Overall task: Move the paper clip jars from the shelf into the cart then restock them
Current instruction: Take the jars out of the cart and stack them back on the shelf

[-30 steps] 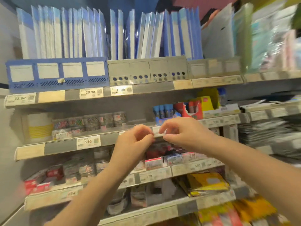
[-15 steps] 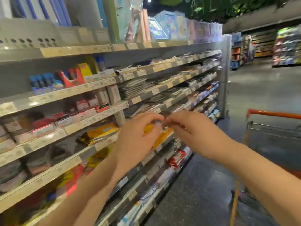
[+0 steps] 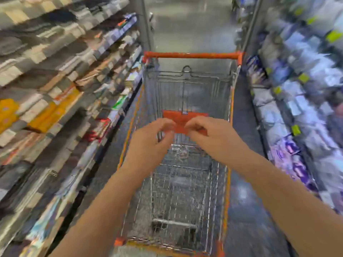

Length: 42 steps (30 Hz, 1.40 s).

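Left hand (image 3: 150, 143) and right hand (image 3: 213, 138) are raised side by side over the cart (image 3: 227, 182). Fingers of both are curled, with the fingertips turned in toward each other and nearly meeting. Heavy blur: cannot tell whether either pinches anything.

Paper clip jars: none plainly seen. A clear blurred shape (image 3: 179, 152) lies on the basket floor just below and between the hands. It may be a jar, but that can't be confirmed.

Key relation: the basket opening is straight under both hands. Its long axis runs directly away from them toward the orange handle (image 3: 191, 55) at the far end. Neither hand is clearly nearer the basket, as both sit over the middle.

The orange flap (image 3: 183, 119) stands just beyond the fingertips.

Edges: wire walls flank both wrists, and the orange near rim lies back toward the elbows.

Room: open basket below, so my guess is that a straight drop would clear the walls. The shelf (image 3: 55, 89) runs along to the left of the left hand, well apart from it. More shelving (image 3: 297, 89) lies off to the right of the right hand.
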Each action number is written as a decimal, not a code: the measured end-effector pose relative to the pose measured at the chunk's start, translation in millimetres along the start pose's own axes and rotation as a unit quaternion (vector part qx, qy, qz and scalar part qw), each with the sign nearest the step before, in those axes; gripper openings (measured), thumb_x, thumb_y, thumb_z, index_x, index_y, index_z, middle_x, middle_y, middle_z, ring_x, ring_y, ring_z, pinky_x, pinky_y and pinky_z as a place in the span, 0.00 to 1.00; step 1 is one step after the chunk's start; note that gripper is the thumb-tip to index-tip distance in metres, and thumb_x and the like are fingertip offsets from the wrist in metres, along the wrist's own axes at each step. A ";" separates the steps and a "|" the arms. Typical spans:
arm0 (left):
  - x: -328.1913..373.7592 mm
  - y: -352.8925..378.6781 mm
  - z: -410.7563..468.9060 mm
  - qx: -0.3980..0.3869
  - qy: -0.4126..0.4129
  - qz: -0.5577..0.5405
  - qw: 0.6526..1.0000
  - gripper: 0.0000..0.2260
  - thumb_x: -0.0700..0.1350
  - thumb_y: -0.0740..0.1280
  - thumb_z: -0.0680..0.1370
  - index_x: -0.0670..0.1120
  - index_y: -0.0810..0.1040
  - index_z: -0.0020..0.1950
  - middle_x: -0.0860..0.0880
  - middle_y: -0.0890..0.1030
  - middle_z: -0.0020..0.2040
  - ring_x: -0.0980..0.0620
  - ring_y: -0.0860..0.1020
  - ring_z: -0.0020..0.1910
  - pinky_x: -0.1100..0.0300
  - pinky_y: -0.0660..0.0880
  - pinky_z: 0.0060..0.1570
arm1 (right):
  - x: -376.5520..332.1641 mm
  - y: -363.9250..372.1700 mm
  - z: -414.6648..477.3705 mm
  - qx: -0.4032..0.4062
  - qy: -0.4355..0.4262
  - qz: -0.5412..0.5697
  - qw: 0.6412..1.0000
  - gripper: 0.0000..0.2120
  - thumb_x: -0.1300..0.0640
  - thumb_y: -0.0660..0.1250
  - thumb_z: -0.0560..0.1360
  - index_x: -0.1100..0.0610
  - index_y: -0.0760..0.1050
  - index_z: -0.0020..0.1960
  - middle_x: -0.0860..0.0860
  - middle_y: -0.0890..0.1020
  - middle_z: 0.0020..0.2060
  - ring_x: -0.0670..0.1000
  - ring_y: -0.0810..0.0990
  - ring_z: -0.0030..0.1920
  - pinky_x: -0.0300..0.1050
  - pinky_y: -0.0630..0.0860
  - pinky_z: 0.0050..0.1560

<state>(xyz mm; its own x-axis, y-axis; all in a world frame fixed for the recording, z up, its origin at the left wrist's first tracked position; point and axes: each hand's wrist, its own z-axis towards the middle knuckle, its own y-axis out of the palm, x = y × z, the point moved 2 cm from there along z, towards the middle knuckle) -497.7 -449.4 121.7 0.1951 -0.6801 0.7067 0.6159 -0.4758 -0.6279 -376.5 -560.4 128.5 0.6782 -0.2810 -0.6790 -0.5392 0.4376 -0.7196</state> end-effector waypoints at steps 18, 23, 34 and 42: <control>-257.9 196.4 94.0 -0.133 -0.235 0.043 0.962 0.32 0.45 0.67 0.75 0.49 0.55 0.75 0.47 0.65 0.72 0.47 0.69 0.65 0.52 0.70 0.61 | 186.9 161.3 116.5 -0.053 0.331 0.088 0.938 0.20 0.53 0.63 0.77 0.50 0.66 0.68 0.48 0.74 0.61 0.41 0.75 0.40 0.37 0.72 0.32; -342.4 279.5 94.3 -0.247 -0.195 0.125 0.941 0.36 0.46 0.69 0.72 0.45 0.54 0.75 0.41 0.64 0.70 0.40 0.66 0.66 0.50 0.69 0.60 | 249.9 226.1 140.1 -0.077 0.394 0.034 0.915 0.24 0.51 0.65 0.76 0.54 0.65 0.69 0.52 0.73 0.63 0.56 0.75 0.57 0.48 0.71 0.54; -424.4 416.0 95.2 -0.417 -0.112 0.212 0.877 0.34 0.48 0.66 0.76 0.51 0.51 0.76 0.43 0.57 0.73 0.38 0.61 0.69 0.46 0.67 0.64 | 321.7 272.8 127.2 -0.103 0.461 -0.023 0.881 0.26 0.52 0.66 0.74 0.50 0.63 0.70 0.51 0.70 0.63 0.52 0.69 0.63 0.44 0.68 0.55; -394.7 394.9 97.2 -0.256 -0.229 0.028 0.939 0.17 0.48 0.71 0.70 0.47 0.67 0.53 0.49 0.68 0.49 0.49 0.72 0.44 0.57 0.71 0.42 | 317.1 244.8 137.4 -0.095 0.480 -0.004 0.872 0.30 0.54 0.66 0.73 0.48 0.59 0.72 0.48 0.67 0.66 0.51 0.72 0.60 0.47 0.74 0.53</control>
<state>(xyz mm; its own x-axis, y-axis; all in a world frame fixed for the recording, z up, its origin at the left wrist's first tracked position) -257.3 -314.6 -373.5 0.5969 -0.4566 0.6597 0.1707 -0.7312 -0.6605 -224.8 -425.0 -243.0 0.0014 -0.9087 -0.4174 -0.6706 0.3087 -0.6745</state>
